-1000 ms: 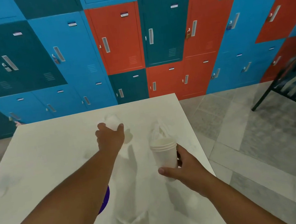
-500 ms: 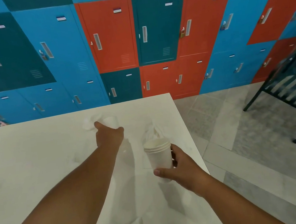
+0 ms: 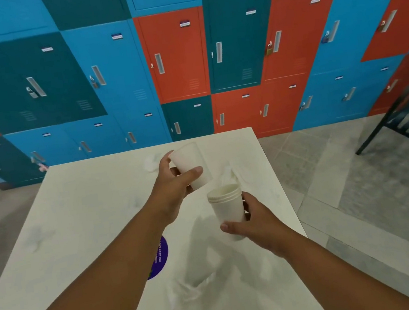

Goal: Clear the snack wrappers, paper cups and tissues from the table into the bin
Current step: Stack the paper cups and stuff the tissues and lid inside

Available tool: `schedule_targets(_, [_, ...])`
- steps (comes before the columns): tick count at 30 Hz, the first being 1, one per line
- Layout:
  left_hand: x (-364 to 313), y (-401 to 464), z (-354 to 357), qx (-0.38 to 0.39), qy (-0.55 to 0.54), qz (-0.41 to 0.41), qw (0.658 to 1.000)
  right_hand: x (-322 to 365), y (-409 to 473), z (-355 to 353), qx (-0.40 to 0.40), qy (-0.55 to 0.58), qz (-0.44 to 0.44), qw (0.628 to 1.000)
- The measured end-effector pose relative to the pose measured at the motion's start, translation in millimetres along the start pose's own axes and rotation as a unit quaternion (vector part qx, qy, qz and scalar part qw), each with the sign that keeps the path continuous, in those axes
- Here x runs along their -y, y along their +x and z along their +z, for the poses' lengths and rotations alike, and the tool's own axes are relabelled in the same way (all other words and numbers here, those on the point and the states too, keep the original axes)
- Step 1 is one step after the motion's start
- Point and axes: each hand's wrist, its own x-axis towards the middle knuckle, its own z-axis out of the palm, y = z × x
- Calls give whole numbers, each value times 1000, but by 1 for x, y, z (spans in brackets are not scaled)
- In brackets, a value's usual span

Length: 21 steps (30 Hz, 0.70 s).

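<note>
Left hand (image 3: 173, 182) grips one cup (image 3: 191, 165), right hand (image 3: 255, 222) holds the stack (image 3: 227, 205); tissues (image 3: 151, 163) upper middle not binned yet.

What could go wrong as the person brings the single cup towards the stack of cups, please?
The left hand holds the single cup tilted, so it may meet the stack of cups in the right hand askew and jam or knock it. The tissues blend into the white table and could be overlooked.

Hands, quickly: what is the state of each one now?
Left hand: holds a single paper cup.
Right hand: holds a stack of paper cups.
</note>
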Motion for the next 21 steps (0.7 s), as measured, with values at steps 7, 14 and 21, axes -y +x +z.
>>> schedule_targets(7, [3,-53,5,20,109,69,991,16,-21,30,12,-14,-31,999])
schedule_targets(14, [19,-88,-14,45,138,65,987,26,-38,54,15,-19,-27,999])
schedule_targets(21, [2,-103,-30,17,180,106,978,25,-46,76,20,-47,-27,998])
